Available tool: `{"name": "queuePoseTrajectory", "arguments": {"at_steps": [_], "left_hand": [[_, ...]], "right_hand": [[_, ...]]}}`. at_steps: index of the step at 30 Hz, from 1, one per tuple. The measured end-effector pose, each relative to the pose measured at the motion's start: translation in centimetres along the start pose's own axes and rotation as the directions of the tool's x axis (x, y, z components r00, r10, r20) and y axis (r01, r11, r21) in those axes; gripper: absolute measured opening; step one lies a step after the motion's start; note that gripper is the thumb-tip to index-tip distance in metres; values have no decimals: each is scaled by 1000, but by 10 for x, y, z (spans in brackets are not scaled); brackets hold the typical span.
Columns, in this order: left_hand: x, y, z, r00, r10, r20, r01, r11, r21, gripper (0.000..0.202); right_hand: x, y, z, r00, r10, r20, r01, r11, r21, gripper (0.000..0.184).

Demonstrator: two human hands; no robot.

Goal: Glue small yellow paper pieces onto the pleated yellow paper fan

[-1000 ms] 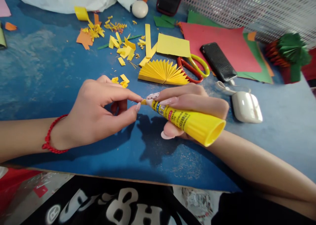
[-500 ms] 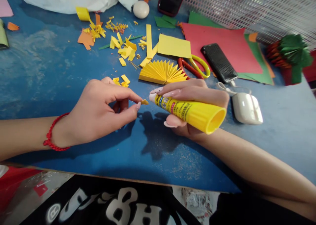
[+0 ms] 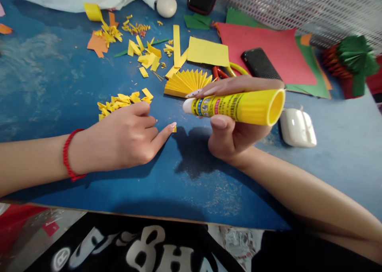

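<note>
My left hand is palm down on the blue table, index finger stretched out and its tip pressing a small yellow paper piece against the surface. Its other fingers are curled, and the thumb is hidden. My right hand grips a yellow glue stick. The white end of the stick points left, above the table, and the hollow end faces right. Just behind it stands a yellow pleated paper fan. Many small folded yellow paper pieces lie heaped beyond my left hand.
Yellow paper scraps, a yellow sheet and scissors lie farther back. A black phone rests on red paper. At right are a white case and a green-orange paper craft. A white mesh basket stands behind.
My left hand has turned palm down, going from pinching the small yellow piece to pressing it on the table. My right hand has raised and tilted the glue stick closer to level.
</note>
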State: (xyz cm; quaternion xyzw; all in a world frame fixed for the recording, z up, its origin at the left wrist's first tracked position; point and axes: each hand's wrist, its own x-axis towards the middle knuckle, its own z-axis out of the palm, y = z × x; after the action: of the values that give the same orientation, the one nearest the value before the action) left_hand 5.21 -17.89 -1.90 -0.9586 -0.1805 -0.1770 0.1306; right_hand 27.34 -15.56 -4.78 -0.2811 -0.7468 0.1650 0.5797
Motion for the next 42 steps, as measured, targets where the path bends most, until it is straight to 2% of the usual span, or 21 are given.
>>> {"name": "queuePoseTrajectory", "arguments": {"at_steps": [2,5,14,19,23,27,31,33,36,42], "left_hand": [[-3,1,-3,998,31,62,-32,999,26,35],[-5,6,-8,984,68,165,-96,982,164,39],[-10,16,-12,977,39,211,-96,960,264,43],[-8,18,-14,945,141,295,-231,926,299,48],[-6,19,-10,952,166,258,-243,921,303,49],[-5,15,-6,960,177,217,-225,950,216,42],[-1,23,-10,959,132,252,-200,943,266,44],[1,34,-13,954,46,296,-150,929,339,44],[-1,50,-13,957,-71,281,-58,903,425,51],[-16,70,-14,950,-163,266,52,923,382,57]], "right_hand": [[0,-1,-1,1000,1,26,-1,1000,14,30],[0,-2,-2,999,-13,46,12,1000,26,27],[1,-3,-4,998,-22,61,24,999,-26,29],[3,-1,-4,996,-45,78,47,999,-24,31],[2,1,-3,995,-69,73,68,998,19,27],[1,1,-2,993,-53,101,51,998,27,26],[1,-1,-2,993,-54,108,48,997,60,27],[2,-1,-1,993,-63,99,55,995,82,27],[2,0,1,992,-88,89,79,992,103,26],[3,1,2,991,-113,71,105,989,107,24]]}}
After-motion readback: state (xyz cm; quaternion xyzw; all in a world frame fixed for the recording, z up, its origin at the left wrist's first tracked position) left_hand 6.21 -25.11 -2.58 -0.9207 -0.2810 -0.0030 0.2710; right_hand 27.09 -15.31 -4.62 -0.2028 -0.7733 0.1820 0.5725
